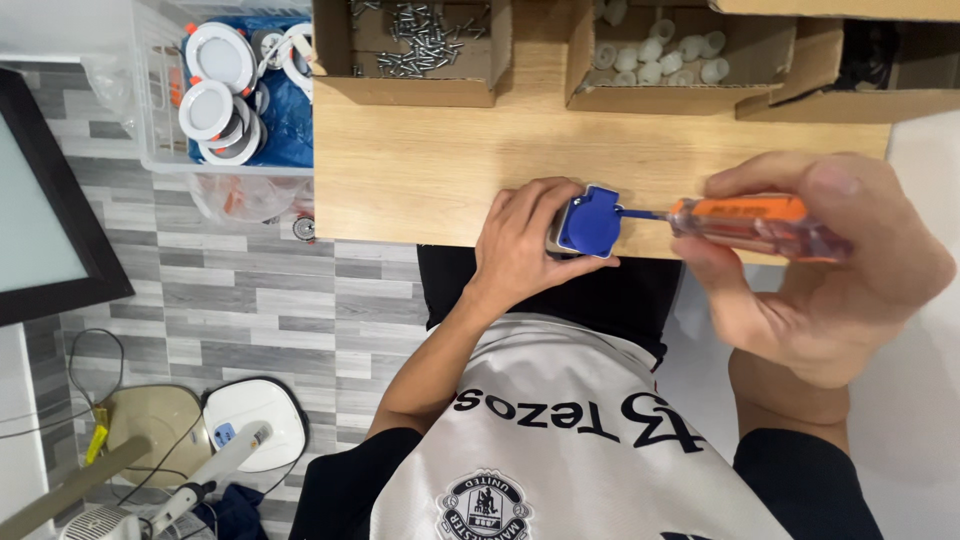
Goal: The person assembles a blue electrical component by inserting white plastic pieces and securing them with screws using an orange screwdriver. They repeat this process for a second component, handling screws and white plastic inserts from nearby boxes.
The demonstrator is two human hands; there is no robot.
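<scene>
Blue plug (590, 222) at the table (430, 170) near edge, pinched in left hand (520, 245) fingers; right hand (830, 270) fingers wrapped round orange screwdriver (750, 225). Risk: tip slipping off, jabbing fingers, if the plug turns.

Blue socket part (590, 222): smooth plastic, slight sheen. Screwdriver (752, 226): glossy translucent orange plastic handle, thin metal shaft. Bench (440, 165): pale wood, matt, fine grain. Boxes (418, 62): matt brown cardboard. Screws (415, 35): shiny metal. White caps (655, 50): smooth plastic. Floor (250, 300): grey wood-look planks, matt. Shirt (560, 440): smooth synthetic cloth.
</scene>
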